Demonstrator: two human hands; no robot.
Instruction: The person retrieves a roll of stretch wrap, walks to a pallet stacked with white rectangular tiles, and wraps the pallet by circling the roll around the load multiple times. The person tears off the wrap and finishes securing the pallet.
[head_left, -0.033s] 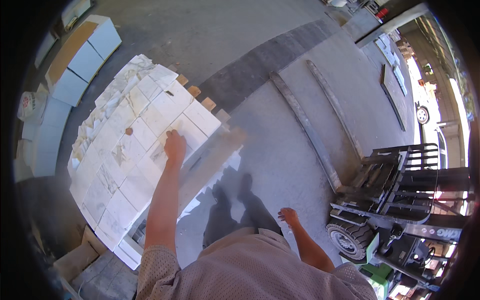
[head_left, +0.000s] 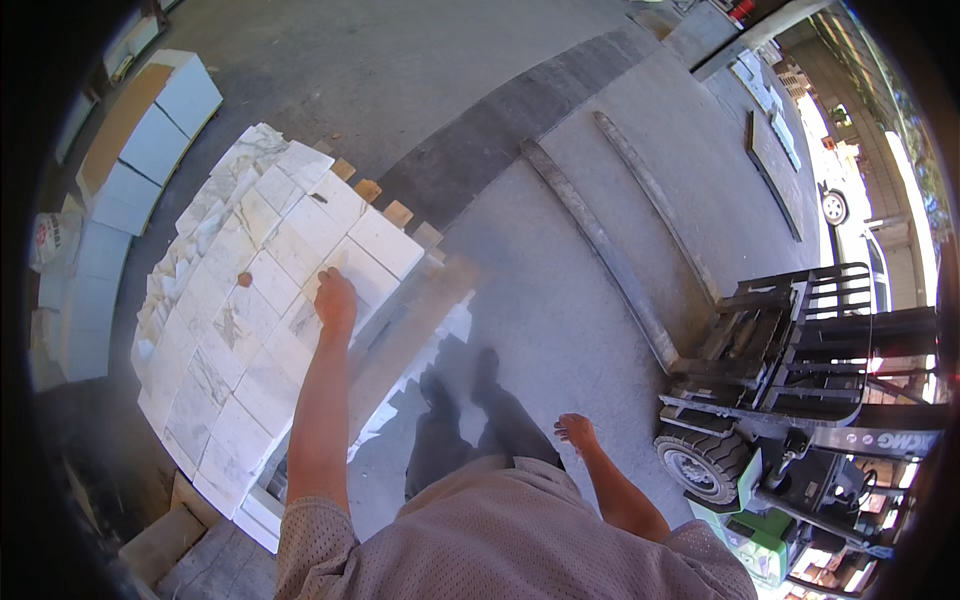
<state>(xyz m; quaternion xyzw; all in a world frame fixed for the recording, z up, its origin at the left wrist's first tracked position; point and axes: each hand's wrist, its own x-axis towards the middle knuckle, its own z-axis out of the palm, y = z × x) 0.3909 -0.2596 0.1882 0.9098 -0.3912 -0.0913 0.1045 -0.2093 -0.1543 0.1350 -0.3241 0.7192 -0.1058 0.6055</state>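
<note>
A stack of white, grey-veined marble tiles (head_left: pixel 262 325) stands on a wooden pallet to my left. My left hand (head_left: pixel 336 300) reaches over its right part, palm down. Its fingers are bent and drawn together at the tile surface; whether they pinch anything small is hidden. A small brown chip (head_left: pixel 244 280) lies on the tiles left of this hand, and a dark mark (head_left: pixel 319 198) shows farther up. My right hand (head_left: pixel 574 430) hangs low at my right side above the concrete floor, fingers apart, holding nothing.
A forklift (head_left: pixel 770 400) stands at the right, its two long forks (head_left: pixel 600 255) stretching low over the floor. Pallet block ends (head_left: pixel 398 213) stick out past the stack's far edge. White boxed slabs (head_left: pixel 150 140) and a white sack (head_left: pixel 55 240) are at the far left.
The view has shifted slightly, so the stack and forklift sit a little farther left in the picture. My left hand keeps about the same place over the tiles; my right hand stays low.
</note>
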